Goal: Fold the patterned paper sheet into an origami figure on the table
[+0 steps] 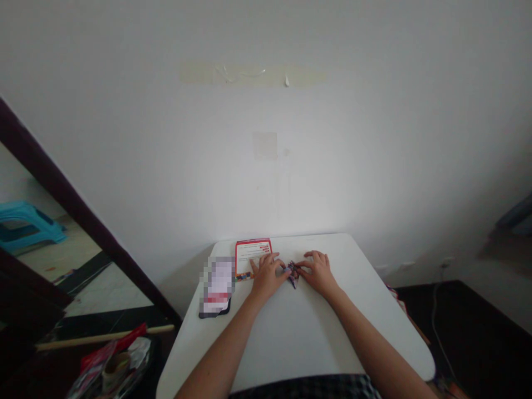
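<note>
Blue plastic stool [25, 224]: we see it well left of the white table [286, 343], past a dark diagonal frame [83, 213]. Below it, also left of the table, lie a red wrapper [124, 341] and a cardboard tube [113, 371].

Near the table's left edge rests a smartphone [216, 285], its screen blurred out. Just right of it, towards the table's far edge, a red-bordered printed card [253, 254] lies flat, print side up, perhaps so that we can glance at it.

Our left hand [266, 272] overlaps the card's lower right corner; we cannot tell whether it presses there. Its thumb and forefinger pinch one side of a small purple-patterned piece [293, 275], possibly folded paper, at the middle of the table's far half. Our right hand [318, 270] pinches the opposite side, other fingers loosely curled. Gripping from both sides probably steadies something so small.

The wall [282, 188] borders the table's far edge, limiting forward reach. Phone and card crowd the left side; a broad strip of white top separates the right hand from the table's right edge, so sideways movement looks easier there. Beyond that edge, a cable [434, 316] hangs low.
</note>
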A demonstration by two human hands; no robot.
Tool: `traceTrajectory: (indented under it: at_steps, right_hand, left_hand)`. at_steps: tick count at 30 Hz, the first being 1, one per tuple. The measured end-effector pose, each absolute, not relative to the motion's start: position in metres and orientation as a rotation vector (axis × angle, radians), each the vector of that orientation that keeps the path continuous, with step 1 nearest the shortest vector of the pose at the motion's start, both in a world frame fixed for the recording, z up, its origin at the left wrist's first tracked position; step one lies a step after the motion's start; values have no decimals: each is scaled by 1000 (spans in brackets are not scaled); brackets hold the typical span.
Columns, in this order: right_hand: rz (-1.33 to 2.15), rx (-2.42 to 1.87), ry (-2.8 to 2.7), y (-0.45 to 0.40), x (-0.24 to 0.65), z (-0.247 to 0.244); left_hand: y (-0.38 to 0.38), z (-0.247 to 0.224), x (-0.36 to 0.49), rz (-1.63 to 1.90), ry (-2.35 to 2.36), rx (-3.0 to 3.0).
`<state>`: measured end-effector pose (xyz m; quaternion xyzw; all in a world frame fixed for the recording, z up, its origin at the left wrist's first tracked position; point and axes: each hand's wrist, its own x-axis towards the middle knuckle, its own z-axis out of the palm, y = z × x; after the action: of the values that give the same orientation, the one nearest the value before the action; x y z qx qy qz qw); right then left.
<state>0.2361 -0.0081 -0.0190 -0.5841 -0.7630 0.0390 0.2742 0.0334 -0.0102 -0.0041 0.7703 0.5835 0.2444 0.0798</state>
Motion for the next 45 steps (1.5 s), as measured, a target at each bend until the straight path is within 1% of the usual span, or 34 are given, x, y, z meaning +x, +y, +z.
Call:
traceTrajectory:
  at_steps: [7,19,30,38,45]
  right_hand:
    - [84,-1555,-2052,-6,237,-22]
    - [95,-1464,-2099,-4,242,-27]
    - [170,-1428,-1986,7,249,-37]
    - [203,-1414,-2088,2,250,-28]
    - [143,-1225,-2241,-1,249,-23]
  left_hand:
    - [-11,0,29,538,1774,2370]
    - [-9,-1,26,487,1796,2363]
    - [-11,0,27,454,1808,2339]
    - [-9,-4,24,466,1773,2386]
    - [-10,-1,21,413,1759,2379]
